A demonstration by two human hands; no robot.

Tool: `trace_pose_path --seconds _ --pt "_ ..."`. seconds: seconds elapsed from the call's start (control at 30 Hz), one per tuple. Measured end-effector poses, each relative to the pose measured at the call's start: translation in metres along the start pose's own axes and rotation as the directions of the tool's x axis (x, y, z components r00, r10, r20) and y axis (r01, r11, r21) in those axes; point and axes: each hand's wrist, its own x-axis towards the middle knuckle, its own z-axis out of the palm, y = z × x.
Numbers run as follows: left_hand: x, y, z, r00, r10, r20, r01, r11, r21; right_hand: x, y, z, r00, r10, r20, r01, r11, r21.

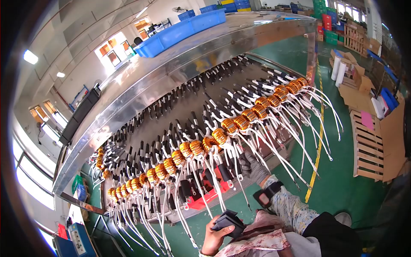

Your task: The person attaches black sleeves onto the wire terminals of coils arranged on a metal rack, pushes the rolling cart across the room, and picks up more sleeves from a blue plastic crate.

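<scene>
My left hand (213, 238), bare, grips a dark, flat, block-like object (229, 223) near the bottom of the view; its exact kind is unclear. My right hand (255, 168) wears a grey glove and has a black band around the wrist. Its fingers are curled among the hanging white leads (262, 143), and whatever they hold is hidden. Just above it runs a long row of copper-wound toroid coils (219, 136) along the front edge of the metal rack. White leads with ring terminals hang from the coils, and black-sleeved ends point back onto the shelf.
A blue tray (182, 32) sits on the rack's upper metal shelf (257, 26). Below the coil row is a red object (209, 193). Wooden pallets (367, 145) and cardboard (357, 92) lie to the right, past a yellow floor line (315, 173).
</scene>
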Motion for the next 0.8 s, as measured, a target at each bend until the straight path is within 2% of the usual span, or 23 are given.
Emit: trace_pose_path --seconds 0.03,0.07,0.1,0.17,0.2,0.23,0.3,0.33,0.37,0.4,0.43,0.5,0.53,0.57,0.6,0.63,0.67,0.7,0.77,0.8 --pt "0.0 0.001 0.002 1.0 0.006 0.007 -0.006 1.0 0.002 0.004 -0.001 -0.006 0.995 0.064 0.071 -0.073 0.989 0.13" --pt "0.002 0.003 0.004 1.0 0.013 0.015 -0.013 1.0 0.002 0.002 0.0 -0.004 0.999 0.044 0.002 -0.044 0.994 0.097" --pt "0.003 0.006 0.006 1.0 0.014 0.014 -0.014 1.0 0.002 0.001 0.002 -0.001 0.999 0.045 0.003 -0.045 0.994 0.097" --pt "0.003 0.008 0.011 1.0 0.003 0.026 -0.002 1.0 -0.026 -0.008 0.008 0.007 0.938 -0.256 -0.234 0.18 0.936 -0.302" --pt "0.004 0.005 0.009 1.0 -0.003 0.025 0.004 1.0 -0.028 -0.016 0.006 0.009 0.927 -0.278 -0.25 0.097 0.826 -0.555" --pt "0.007 0.0 0.006 1.0 -0.005 0.023 0.005 1.0 -0.022 0.032 0.061 -0.055 0.612 -0.79 0.039 0.596 0.428 -0.679" --pt "0.01 -0.004 0.007 1.0 -0.007 0.027 0.007 1.0 -0.015 0.037 0.062 -0.068 0.649 -0.734 0.2 0.47 0.18 -0.864" --pt "0.012 -0.003 0.008 0.999 -0.021 0.027 0.02 0.999 0.025 0.039 0.06 -0.076 0.647 -0.736 0.199 0.472 0.18 -0.863" --pt "0.012 -0.002 0.009 0.999 -0.034 0.023 0.032 0.997 0.067 0.021 0.034 -0.044 0.929 -0.37 -0.022 0.321 0.832 -0.452" --pt "0.011 -0.002 0.008 0.999 -0.034 0.019 0.032 0.997 0.072 0.011 0.016 -0.022 0.988 0.131 0.08 -0.143 0.976 0.166" --pt "0.011 -0.003 0.007 0.999 -0.03 0.024 0.029 0.997 0.075 0.012 0.012 -0.021 0.973 0.196 0.12 -0.22 0.946 0.238" --pt "0.012 -0.001 0.007 0.999 -0.026 0.03 0.023 0.997 0.075 0.002 0.006 -0.011 0.989 0.109 -0.098 -0.115 0.992 -0.054" --pt "0.012 0.002 0.01 0.999 -0.029 0.04 0.028 0.999 0.04 -0.002 0.009 -0.003 0.973 -0.101 -0.206 0.052 0.971 -0.233" --pt "0.01 0.003 0.011 0.998 -0.036 0.048 0.036 0.999 0.004 -0.005 0.015 0.003 0.909 -0.317 -0.272 0.185 0.89 -0.417" --pt "0.009 0.004 0.012 0.998 -0.038 0.045 0.038 0.999 0.003 -0.008 0.014 0.001 0.93 -0.328 -0.168 0.171 0.788 -0.591" --pt "0.009 0.005 0.013 0.998 -0.043 0.043 0.044 0.999 -0.01 -0.006 0.019 -0.005 0.93 -0.328 -0.167 0.171 0.787 -0.593" --pt "0.01 0.005 0.014 0.998 -0.048 0.041 0.049 0.998 -0.024 -0.007 0.024 -0.004 0.844 -0.527 -0.098 0.218 0.505 -0.835" --pt "0.01 0.004 0.013 0.998 -0.049 0.043 0.05 0.998 -0.026 -0.009 0.027 -0.005 0.739 -0.673 0.039 0.193 0.155 -0.969" --pt "0.012 0.001 0.008 0.997 -0.053 0.056 0.052 0.999 0.003 -0.005 0.03 -0.004 0.702 -0.712 0.018 0.223 0.195 -0.955" --pt "0.013 -0.001 0.006 0.997 -0.051 0.055 0.051 0.999 0.004 0.003 0.034 -0.007 0.704 -0.71 -0.028 0.233 0.268 -0.935"
